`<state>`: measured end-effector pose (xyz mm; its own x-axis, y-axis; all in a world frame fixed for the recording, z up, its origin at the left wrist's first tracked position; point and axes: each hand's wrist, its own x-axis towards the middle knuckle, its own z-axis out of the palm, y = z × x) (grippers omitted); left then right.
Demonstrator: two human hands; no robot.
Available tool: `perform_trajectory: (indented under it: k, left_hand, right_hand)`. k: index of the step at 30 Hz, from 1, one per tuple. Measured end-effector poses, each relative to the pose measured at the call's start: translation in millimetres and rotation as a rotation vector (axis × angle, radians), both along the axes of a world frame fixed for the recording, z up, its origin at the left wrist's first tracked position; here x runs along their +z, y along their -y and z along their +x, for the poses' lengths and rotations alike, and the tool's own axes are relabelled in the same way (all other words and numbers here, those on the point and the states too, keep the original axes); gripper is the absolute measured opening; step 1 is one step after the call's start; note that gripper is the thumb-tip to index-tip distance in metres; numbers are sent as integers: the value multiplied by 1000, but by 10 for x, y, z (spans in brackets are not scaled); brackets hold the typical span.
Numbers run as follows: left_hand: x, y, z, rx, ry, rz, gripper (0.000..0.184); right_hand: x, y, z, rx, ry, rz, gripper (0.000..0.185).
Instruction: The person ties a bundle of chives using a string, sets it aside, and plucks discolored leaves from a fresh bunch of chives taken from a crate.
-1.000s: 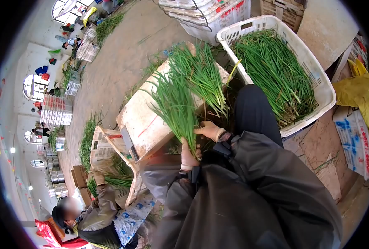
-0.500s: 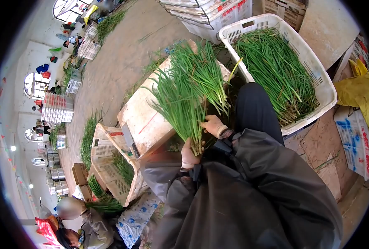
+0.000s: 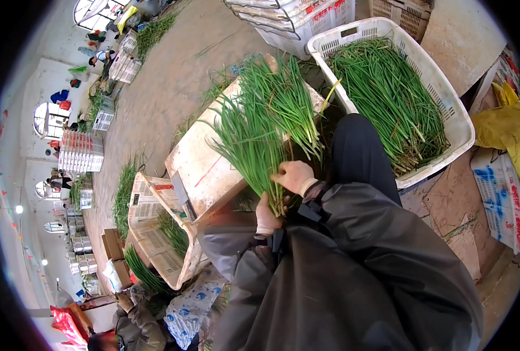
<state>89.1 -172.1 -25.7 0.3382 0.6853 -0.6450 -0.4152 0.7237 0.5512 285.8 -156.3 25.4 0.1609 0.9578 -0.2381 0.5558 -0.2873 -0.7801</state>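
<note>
My left hand (image 3: 267,215), in a pale glove, is closed round the lower ends of a bunch of chives (image 3: 249,137). The long green leaves fan up and away over a white board-like stand (image 3: 204,169). My right hand (image 3: 297,176), gloved too, has its thumb and fingers pinched on the stalks just above the left hand. Whether it grips single stalks or the bunch's side is hidden. A second bunch of chives (image 3: 298,111) lies on the stand, right beside the held one.
A white crate (image 3: 467,131) full of chives stands at the right, close to my knee. Left of the stand is a tilted crate (image 3: 154,248) with more chives. Stacked crates (image 3: 324,23) stand at the back. A co-worker's sleeve (image 3: 140,330) shows at lower left.
My right hand has shifted left onto the stalks of the held bunch. My left hand stays at the stalk ends. The co-worker at lower left has moved lower in view.
</note>
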Motion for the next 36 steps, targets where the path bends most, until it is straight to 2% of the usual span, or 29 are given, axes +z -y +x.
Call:
perform_trajectory:
  k: [3, 4, 10, 13, 16, 19, 21, 23, 25, 27, 28, 31, 34, 36]
  left_hand:
    - [-13, -6, 12, -3, -8, 19, 42]
    - [0, -4, 23, -8, -16, 19, 41]
    - [76, -5, 62, -45, -49, -21, 32]
    - [-73, -31, 5, -71, -72, -55, 25]
    - [-144, -43, -54, -81, -20, -63, 21]
    - [-182, -55, -94, -83, 88, -65, 19]
    - [-227, -53, -141, -72, 209, -50, 19]
    - [-146, 25, -71, -149, -172, 351, 21]
    - [-13, 92, 40, -96, -313, 464, 22]
    - [292, 99, 248, 81, -209, 290, 23]
    - [86, -43, 60, 83, 47, -27, 26]
    - [37, 14, 4, 15, -49, 160, 23]
    - [-359, 28, -172, -116, -247, 551, 21]
    - [-508, 33, -224, -125, -275, 606, 18]
  right_hand:
    - [-145, 60, -115, 41, 25, -63, 38]
    - [-380, 25, -177, -4, 68, -35, 38]
    - [-627, -77, -98, 17, -316, -116, 35]
    - [-607, -60, -108, -6, -255, -109, 38]
    - [-530, -7, -118, -34, -158, -26, 34]
    - [-350, 90, -179, -22, -211, 215, 24]
    - [-200, 138, -239, 72, -137, 406, 19]
    - [-113, 179, -284, 211, -74, 561, 18]
    - [-70, 227, -319, 292, -72, 535, 17]
    - [-86, 256, -334, 347, -51, 450, 18]
    - [-123, 260, -345, 287, 14, 434, 17]
    - [-84, 271, -281, 381, -170, 396, 18]
    - [-60, 269, -376, 532, -537, 487, 14]
    - [16, 259, -344, 727, -829, 130, 14]
